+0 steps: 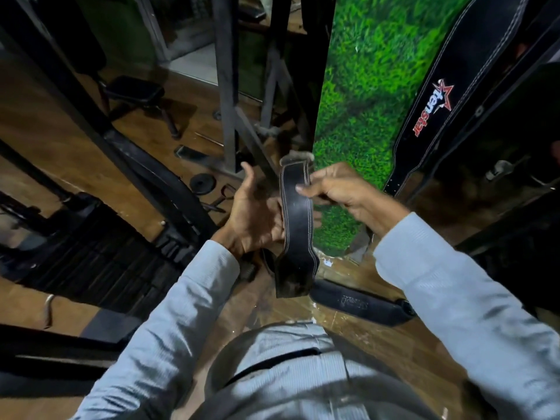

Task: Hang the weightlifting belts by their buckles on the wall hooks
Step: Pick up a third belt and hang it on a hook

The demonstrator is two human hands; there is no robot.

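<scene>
1. You held a black leather belt (296,216) with pale stitching upright in front of your chest, its wide lower end hanging loose above the wooden floor (378,338).
2. Your right hand (339,192) pinched the belt's narrow upper part from the side, the fingers pressed together on its edge and the index finger lying across its face.
3. Your left hand (253,216) supported the belt from behind and to the left, palm open, thumb raised and the fingers loosely spread around its back.
4. At the top of the belt a metal buckle (295,159) showed, dull and partly blurred, so its exact shape could not be told.
5. To your right, a second black belt (436,110) with a red star logo already hung against the wall, which suggested that part of the task was done. Its buckle and hook were out of sight.
6. Behind the belts stood a panel of green artificial grass (363,101).
7. Another dark belt (360,304) lay flat on the floor near your feet, apparently waiting to be hung.
8. No free hook was visible, so the belt in your hands had not yet been hung.
</scene>
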